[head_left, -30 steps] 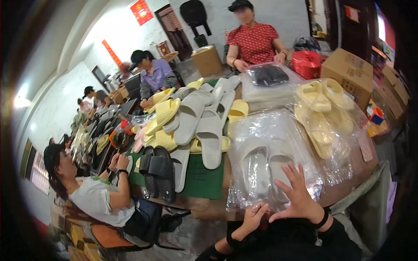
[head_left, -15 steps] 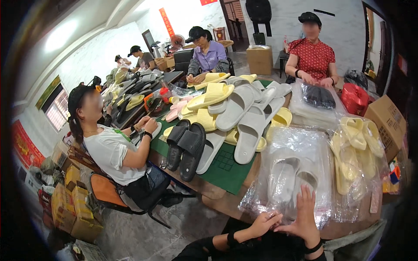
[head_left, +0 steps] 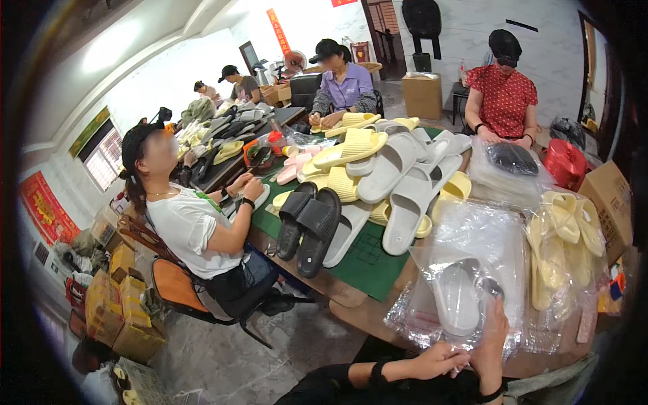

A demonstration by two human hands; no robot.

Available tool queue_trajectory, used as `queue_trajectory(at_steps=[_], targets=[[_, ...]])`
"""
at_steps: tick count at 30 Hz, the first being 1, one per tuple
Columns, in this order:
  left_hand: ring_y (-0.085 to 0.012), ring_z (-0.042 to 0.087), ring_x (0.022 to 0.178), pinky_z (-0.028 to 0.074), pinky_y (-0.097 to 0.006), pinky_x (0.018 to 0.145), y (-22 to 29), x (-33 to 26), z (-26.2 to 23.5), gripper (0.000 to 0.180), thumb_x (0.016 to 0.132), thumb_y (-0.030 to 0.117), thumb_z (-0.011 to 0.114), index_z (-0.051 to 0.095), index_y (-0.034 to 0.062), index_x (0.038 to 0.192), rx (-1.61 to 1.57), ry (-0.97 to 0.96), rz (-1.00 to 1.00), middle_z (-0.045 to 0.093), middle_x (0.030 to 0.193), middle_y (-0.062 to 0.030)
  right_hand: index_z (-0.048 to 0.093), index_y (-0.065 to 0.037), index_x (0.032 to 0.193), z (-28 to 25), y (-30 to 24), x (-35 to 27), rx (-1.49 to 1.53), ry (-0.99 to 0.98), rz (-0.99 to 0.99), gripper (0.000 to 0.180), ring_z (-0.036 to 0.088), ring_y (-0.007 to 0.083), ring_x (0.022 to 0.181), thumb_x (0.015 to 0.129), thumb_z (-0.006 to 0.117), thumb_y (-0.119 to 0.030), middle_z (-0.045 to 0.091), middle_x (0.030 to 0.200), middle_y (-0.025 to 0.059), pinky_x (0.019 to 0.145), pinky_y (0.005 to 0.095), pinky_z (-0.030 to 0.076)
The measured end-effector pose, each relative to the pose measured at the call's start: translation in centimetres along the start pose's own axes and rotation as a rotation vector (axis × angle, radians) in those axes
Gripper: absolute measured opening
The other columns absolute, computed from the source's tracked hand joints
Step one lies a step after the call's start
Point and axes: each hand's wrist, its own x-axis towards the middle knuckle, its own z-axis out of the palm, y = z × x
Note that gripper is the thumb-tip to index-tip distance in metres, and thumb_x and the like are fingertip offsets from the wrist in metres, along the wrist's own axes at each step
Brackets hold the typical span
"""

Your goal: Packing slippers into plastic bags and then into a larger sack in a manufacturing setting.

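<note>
In front of me a grey slipper (head_left: 456,297) lies sole down inside a clear plastic bag (head_left: 432,260). Beside it, a second slipper in the bag is mostly hidden behind my right hand (head_left: 493,337). That hand is upright, edge-on to me, its fingers stretched out along the bag. Close by on its left, my left hand (head_left: 439,361) has its fingers pinched together at the bag's near edge. Under the bag spreads a stack of clear bags (head_left: 496,233).
Bagged yellow slippers (head_left: 543,270) lie to the right, before a cardboard box (head_left: 604,199) and a red bundle (head_left: 565,164). A heap of grey and yellow slippers, with a black pair (head_left: 310,226), covers the green mat (head_left: 378,273). Co-workers sit left and across; one handles a black item (head_left: 511,158).
My right hand has turned from spread fingers to edge-on, against the right-hand slipper, which now looks tilted. The whole view has shifted, and the person in red has bent their head down.
</note>
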Motion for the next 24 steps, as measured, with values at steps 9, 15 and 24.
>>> queue_trajectory(at_steps=[9, 15, 24], targets=[[-0.0051, 0.052, 0.062, 0.041, -0.019, 0.051, 0.0, -0.5, 0.2, 0.022, 0.097, 0.023, 0.047, 0.052, 0.0047, 0.086, -0.01, -0.002, 0.043, 0.053, 0.072, 0.0012, 0.046, -0.002, 0.128, 1.4, 0.0, 0.1, -0.099, -0.001, -0.033, 0.056, 0.041, 0.0379, 0.122, 0.073, 0.054, -0.013, 0.047, 0.129, 0.0199, 0.103, 0.0507, 0.026], [-0.0045, 0.05, 0.062, 0.041, -0.02, 0.054, 0.4, -0.8, 0.0, 0.021, 0.097, 0.022, 0.048, 0.052, 0.0051, 0.086, 0.016, 0.046, 0.066, 0.052, 0.072, 0.0021, 0.058, 0.003, 0.111, 2.2, 0.3, 0.4, 0.031, 0.229, -0.125, 0.035, 0.059, 0.0347, 0.093, 0.077, 0.053, -0.006, 0.061, 0.105, 0.0189, 0.082, 0.0383, 0.047], [-0.0231, 0.06, 0.082, 0.048, -0.034, 0.074, -2.8, 1.0, -2.9, 0.021, 0.092, 0.02, 0.052, 0.059, 0.0011, 0.1, 0.868, 0.341, 0.081, 0.061, 0.088, -0.012, 0.064, 0.002, 0.103, 0.4, 1.7, 0.2, 0.417, 0.413, 0.059, 0.027, 0.066, 0.0286, 0.083, 0.078, 0.06, -0.006, 0.066, 0.093, 0.0162, 0.072, 0.0327, 0.051]])
